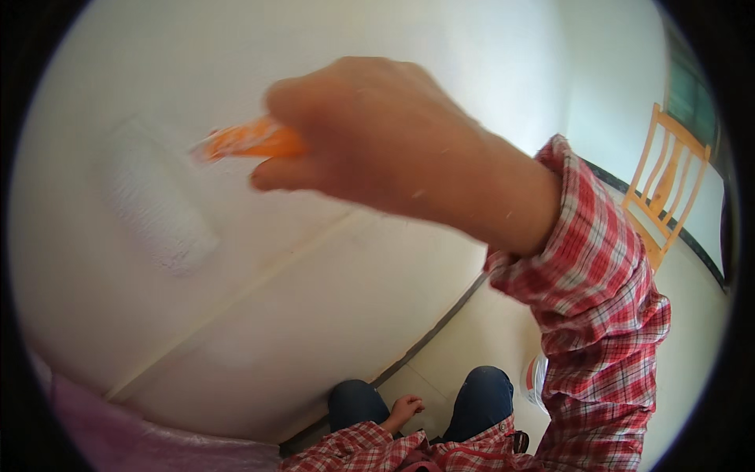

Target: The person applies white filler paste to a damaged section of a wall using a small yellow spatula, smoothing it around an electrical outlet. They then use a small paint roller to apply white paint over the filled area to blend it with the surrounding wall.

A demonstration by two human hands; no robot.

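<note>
My right hand (370, 141) grips the orange, paint-smeared handle (248, 141) of a roller. Its white, paint-coated sleeve (157, 197) lies against the pale wall (283, 47) at the left, tilted from upper left to lower right. A raised cream strip (259, 279) runs diagonally along the wall below the roller. Down between my jean-clad knees, my left hand (405, 409) has curled fingers, too small to show whether they hold anything.
A wooden chair (664, 185) stands at the right near a green-paned opening (688, 86). A white bucket (536, 377) is partly behind my right sleeve on the tiled floor (432, 370). Pink plastic sheeting (134, 425) covers something at lower left. A dark skirting (440, 330) edges the wall.
</note>
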